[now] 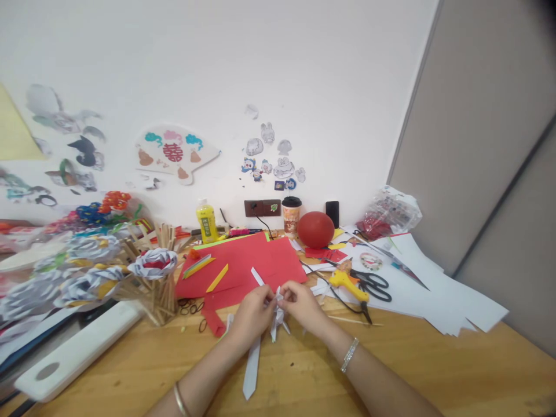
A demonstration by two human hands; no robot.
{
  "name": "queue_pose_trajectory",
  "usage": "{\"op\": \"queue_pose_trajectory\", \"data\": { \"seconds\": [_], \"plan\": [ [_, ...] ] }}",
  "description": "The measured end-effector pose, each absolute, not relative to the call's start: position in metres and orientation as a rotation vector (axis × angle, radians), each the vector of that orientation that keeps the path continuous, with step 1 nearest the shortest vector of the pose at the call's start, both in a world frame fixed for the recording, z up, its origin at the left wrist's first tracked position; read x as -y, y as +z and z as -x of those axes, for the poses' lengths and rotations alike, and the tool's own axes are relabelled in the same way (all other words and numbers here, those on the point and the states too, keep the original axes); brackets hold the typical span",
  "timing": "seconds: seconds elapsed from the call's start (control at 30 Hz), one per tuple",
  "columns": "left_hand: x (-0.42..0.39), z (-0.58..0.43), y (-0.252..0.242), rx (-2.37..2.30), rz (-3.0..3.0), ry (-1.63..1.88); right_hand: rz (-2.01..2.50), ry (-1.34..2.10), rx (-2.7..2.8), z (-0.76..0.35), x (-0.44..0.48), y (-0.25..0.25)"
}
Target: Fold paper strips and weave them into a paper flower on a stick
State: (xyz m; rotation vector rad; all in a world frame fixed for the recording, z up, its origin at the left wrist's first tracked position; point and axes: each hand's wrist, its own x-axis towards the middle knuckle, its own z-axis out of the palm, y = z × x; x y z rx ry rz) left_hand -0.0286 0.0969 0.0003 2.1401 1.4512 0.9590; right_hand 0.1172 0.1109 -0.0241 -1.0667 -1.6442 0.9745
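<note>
Both of my hands meet above the wooden table (425, 370), pinching a small folded white paper piece (278, 315). My left hand (254, 313) grips it from the left with closed fingers. From the right, my right hand (300, 304) pinches the same piece. A long white paper strip (252, 365) hangs down from the piece toward me. Another white strip end (257, 276) pokes up behind my fingers. Sheets of red paper (247, 263) lie just beyond my hands.
A yellow glue gun (350, 285) and black scissors (373, 282) lie to the right on white sheets (434, 295). A red ball (315, 229), a cup (291, 214) and a yellow bottle (207, 221) stand by the wall. Paper flowers (154, 263) and wooden sticks fill the left.
</note>
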Motion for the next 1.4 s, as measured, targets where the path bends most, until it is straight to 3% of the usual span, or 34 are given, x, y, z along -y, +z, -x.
{"op": "queue_pose_trajectory", "data": {
  "seconds": [0.2,0.4,0.63,0.8,1.0,1.4],
  "plan": [
    [-0.101,0.032,-0.001,-1.397,-2.163,0.812,1.076,0.978,1.663,-0.116,-0.109,-0.023],
    [-0.103,0.032,-0.005,-1.397,-2.455,0.913,1.114,0.702,1.751,-0.115,-0.105,-0.017],
    [-0.101,0.031,-0.002,-1.337,-2.471,0.922,1.029,0.916,1.785,-0.122,-0.109,-0.020],
    [-0.103,0.034,0.003,-1.239,-2.152,0.963,1.070,0.609,1.894,-0.123,-0.104,-0.010],
    [-0.116,0.034,-0.012,-1.223,-1.522,0.886,1.033,0.576,1.901,-0.119,-0.103,-0.011],
    [-0.122,0.038,-0.018,-1.190,-1.541,0.986,1.004,0.367,2.007,-0.113,-0.100,-0.016]
  ]
}}
